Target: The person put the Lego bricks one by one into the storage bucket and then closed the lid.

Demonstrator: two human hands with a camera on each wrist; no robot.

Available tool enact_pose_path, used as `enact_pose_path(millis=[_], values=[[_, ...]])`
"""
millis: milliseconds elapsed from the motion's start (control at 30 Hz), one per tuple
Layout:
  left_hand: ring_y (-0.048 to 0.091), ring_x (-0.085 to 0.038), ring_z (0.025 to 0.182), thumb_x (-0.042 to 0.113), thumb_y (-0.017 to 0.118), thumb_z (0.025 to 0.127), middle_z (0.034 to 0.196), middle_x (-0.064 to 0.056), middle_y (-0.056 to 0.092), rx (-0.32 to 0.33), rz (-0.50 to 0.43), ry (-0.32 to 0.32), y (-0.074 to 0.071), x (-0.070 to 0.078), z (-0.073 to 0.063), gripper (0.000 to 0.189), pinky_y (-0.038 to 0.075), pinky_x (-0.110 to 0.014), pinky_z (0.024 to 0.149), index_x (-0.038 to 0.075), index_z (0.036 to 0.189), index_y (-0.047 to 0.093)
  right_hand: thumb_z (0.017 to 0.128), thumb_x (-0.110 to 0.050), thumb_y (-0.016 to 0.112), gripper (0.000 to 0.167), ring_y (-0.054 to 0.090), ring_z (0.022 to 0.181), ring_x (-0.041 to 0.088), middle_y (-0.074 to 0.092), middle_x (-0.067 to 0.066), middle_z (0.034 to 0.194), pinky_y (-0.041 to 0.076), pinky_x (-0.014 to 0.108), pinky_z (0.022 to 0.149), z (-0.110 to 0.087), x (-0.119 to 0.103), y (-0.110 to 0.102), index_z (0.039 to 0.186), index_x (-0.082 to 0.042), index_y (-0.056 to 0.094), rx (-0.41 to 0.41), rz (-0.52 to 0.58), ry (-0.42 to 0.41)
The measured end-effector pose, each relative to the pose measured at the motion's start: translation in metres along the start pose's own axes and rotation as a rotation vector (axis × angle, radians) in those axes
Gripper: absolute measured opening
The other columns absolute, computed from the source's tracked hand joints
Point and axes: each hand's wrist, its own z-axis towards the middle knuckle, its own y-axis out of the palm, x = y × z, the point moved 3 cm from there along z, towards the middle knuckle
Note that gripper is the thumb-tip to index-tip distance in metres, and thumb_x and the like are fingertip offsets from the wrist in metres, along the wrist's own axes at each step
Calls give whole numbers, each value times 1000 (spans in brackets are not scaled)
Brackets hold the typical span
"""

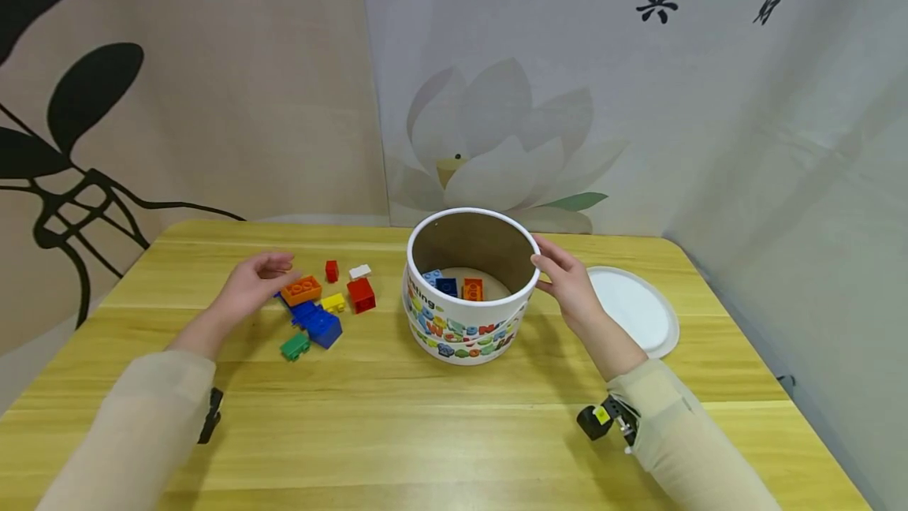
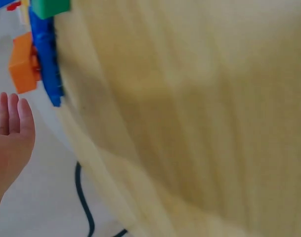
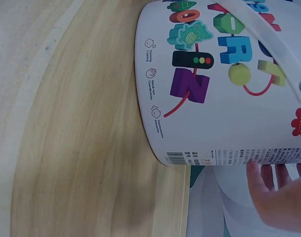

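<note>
My left hand [image 1: 258,286] hovers beside a small heap of toy bricks, palm empty. Its fingertips are close to an orange brick [image 1: 301,290], which leans on a long blue piece [image 2: 46,54]. A blue brick [image 1: 324,328], a green piece [image 1: 295,346] and a yellow piece [image 1: 333,303] lie around it. At the right side of a white round bucket [image 1: 471,330], my right hand [image 1: 578,290] touches the wall near the rim with fairly straight fingers. Inside the bucket are an orange brick [image 1: 473,289], a dark blue brick [image 1: 447,286] and a light blue brick [image 1: 432,277].
Two red bricks [image 1: 361,295] and a white brick [image 1: 359,271] lie between the heap and the bucket. A white round lid [image 1: 634,311] rests flat behind my right forearm. The wooden table [image 1: 397,440] ends at a fabric backdrop. The bucket carries a white handle [image 3: 261,37].
</note>
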Motion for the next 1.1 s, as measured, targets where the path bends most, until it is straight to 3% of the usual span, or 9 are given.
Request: enact_pose_path(millis=[133,233,533,867,1100], values=[[47,-39,117,34,55,94,134,-29,44,-22,10,-19,3,-10,-2,62,47,-29,88,-6,137,37,96,-15,48,46,50,118,19,44,13,142,51,20,80,0,0,0,141,-9,42,-6,-4,0],[47,-38,115,36,56,93,133,-29,45,-36,30,-23,6,-16,-3,64,45,-43,93,-6,137,37,96,-15,48,46,48,121,22,44,12,142,50,18,78,-1,0,0,141,-10,42,-7,-1,2],[49,-34,108,34,61,90,129,-29,48,-60,75,-86,12,-23,-4,63,46,-32,86,-8,133,42,96,-14,48,47,46,124,25,43,11,143,51,19,78,0,0,1,142,-10,41,-10,3,1],[53,-35,105,26,61,91,123,-30,52,-70,106,-78,15,-24,-3,56,49,-40,86,-9,130,45,96,-15,48,46,46,124,25,43,10,144,50,18,78,1,0,1,141,-10,42,-12,-1,3],[53,-32,102,35,59,92,121,-27,54,-40,99,-91,9,-23,-4,60,46,-24,77,-7,131,45,96,-15,48,46,46,125,26,43,11,144,51,21,82,0,0,0,141,-10,41,-4,1,10]])
